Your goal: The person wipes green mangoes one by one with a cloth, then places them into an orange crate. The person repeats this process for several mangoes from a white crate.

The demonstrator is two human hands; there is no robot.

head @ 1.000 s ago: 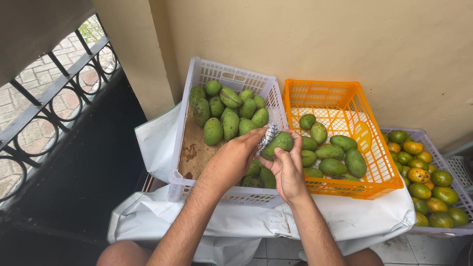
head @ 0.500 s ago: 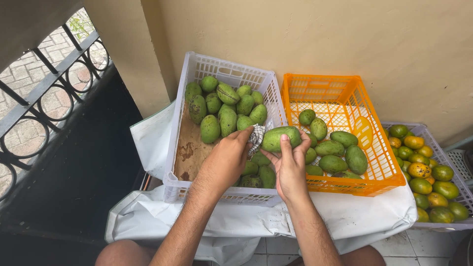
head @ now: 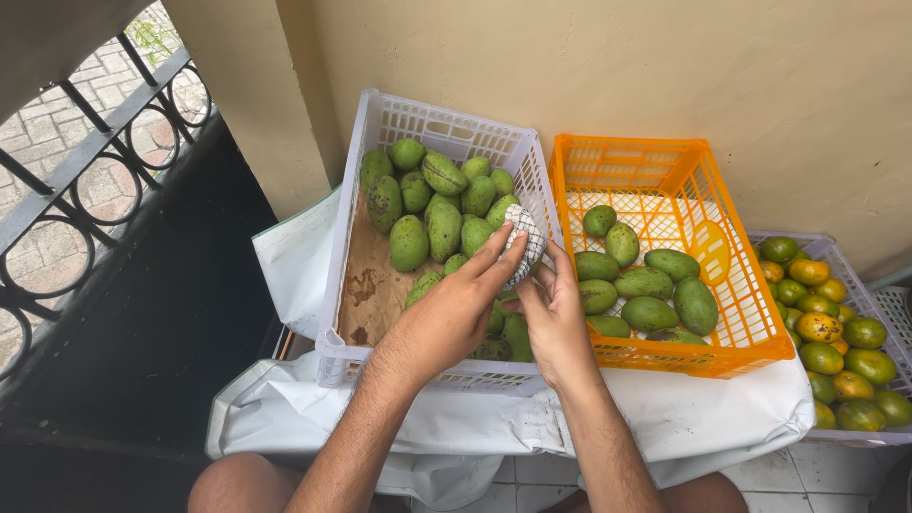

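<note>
Beige plastered wall [head: 722, 85] at the far side; black iron railing [head: 85, 171] left; pale tiled floor [head: 826, 470] near right.

Mango in white foam mesh sleeve [head: 525, 242], nearly fully covered, held upright between both hands above the white crate's right edge, beside the orange crate.
</note>
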